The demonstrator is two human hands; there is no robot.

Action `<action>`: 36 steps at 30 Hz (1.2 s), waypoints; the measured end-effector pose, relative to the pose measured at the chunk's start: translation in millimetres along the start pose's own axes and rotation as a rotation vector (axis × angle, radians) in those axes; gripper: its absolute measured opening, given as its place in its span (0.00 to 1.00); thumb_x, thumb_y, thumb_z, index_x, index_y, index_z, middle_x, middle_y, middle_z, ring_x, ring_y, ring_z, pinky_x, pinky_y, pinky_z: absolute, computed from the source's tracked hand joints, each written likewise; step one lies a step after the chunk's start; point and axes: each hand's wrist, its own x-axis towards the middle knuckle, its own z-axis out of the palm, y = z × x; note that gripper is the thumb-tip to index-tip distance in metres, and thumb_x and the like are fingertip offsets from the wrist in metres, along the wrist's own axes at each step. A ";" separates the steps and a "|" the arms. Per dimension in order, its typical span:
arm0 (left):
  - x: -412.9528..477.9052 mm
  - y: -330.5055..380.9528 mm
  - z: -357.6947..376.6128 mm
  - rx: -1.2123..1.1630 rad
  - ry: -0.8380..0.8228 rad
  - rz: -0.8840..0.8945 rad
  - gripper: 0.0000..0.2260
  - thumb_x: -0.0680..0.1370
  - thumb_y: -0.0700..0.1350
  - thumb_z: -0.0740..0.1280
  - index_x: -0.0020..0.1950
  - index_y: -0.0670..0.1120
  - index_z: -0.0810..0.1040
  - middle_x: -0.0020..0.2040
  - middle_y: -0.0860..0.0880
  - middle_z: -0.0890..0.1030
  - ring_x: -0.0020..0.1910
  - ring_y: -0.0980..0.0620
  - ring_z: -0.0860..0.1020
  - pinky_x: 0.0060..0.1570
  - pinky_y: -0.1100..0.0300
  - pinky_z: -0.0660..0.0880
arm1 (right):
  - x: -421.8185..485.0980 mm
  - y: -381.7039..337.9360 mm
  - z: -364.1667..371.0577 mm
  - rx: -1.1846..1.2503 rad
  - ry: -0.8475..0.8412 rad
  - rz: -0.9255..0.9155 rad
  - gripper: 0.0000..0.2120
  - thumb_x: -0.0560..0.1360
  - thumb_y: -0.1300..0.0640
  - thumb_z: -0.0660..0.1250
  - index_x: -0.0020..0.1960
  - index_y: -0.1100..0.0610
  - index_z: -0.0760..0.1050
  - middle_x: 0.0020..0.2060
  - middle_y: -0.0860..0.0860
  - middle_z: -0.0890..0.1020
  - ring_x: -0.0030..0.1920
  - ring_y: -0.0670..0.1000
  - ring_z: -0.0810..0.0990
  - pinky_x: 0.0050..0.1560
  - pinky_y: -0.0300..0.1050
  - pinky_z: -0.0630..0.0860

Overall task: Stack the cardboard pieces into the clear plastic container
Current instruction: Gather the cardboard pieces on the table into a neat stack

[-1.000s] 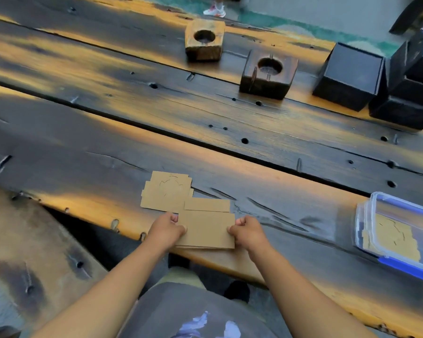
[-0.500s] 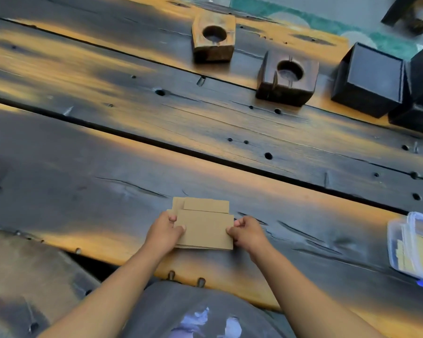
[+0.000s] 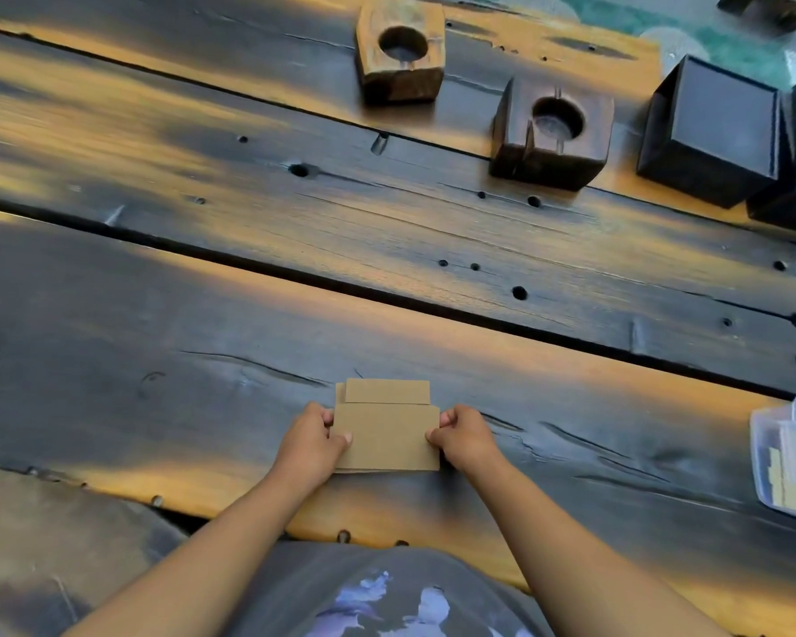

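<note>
From the head camera, a small pile of cardboard pieces [image 3: 387, 434] lies flat on the dark wooden table [image 3: 203, 370], near its front edge and right before the person. The left hand [image 3: 311, 441] pinches the pile's left edge, thumb on top and fingers curled at the side; the right hand [image 3: 463, 436] does the same on the right edge, so both are closed on the cardboard. A narrower tab [image 3: 387, 391] of a piece pokes out at the far side, so the pile does not look fully squared. The clear plastic container [image 3: 786, 462] sits at the table's right, well apart from the hands and partly cut off by the frame, with some cardboard already inside. Across the table stand 2 wooden blocks with round holes [image 3: 400, 52] and a dark box [image 3: 708, 131], clear of the work. The step in hand appears to be gathering the pile: press the side edges level, keep the thumbs down so no sheet slips, then lift it as 1 bundle, flat, toward the container.
</note>
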 end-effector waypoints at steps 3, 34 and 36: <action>-1.5 -1.7 -0.6 0.000 0.001 -0.021 0.14 0.73 0.49 0.72 0.47 0.47 0.68 0.43 0.50 0.73 0.43 0.50 0.73 0.39 0.57 0.68 | -0.6 -2.2 -0.4 -0.059 0.009 -0.023 0.12 0.71 0.61 0.70 0.38 0.53 0.67 0.35 0.49 0.76 0.41 0.53 0.75 0.44 0.46 0.70; -36.3 54.3 32.6 -0.373 -0.273 -0.092 0.11 0.73 0.38 0.73 0.45 0.49 0.72 0.48 0.44 0.82 0.42 0.50 0.80 0.40 0.57 0.75 | -45.3 55.6 -55.4 0.570 0.010 0.092 0.08 0.76 0.64 0.68 0.48 0.59 0.68 0.47 0.58 0.78 0.48 0.55 0.79 0.43 0.46 0.76; -42.0 72.5 43.0 -0.358 -0.299 -0.054 0.09 0.73 0.38 0.72 0.46 0.48 0.73 0.50 0.44 0.82 0.42 0.51 0.79 0.38 0.59 0.72 | -52.8 69.4 -72.4 0.609 0.035 0.074 0.08 0.76 0.65 0.68 0.48 0.59 0.68 0.46 0.58 0.77 0.48 0.55 0.78 0.43 0.47 0.77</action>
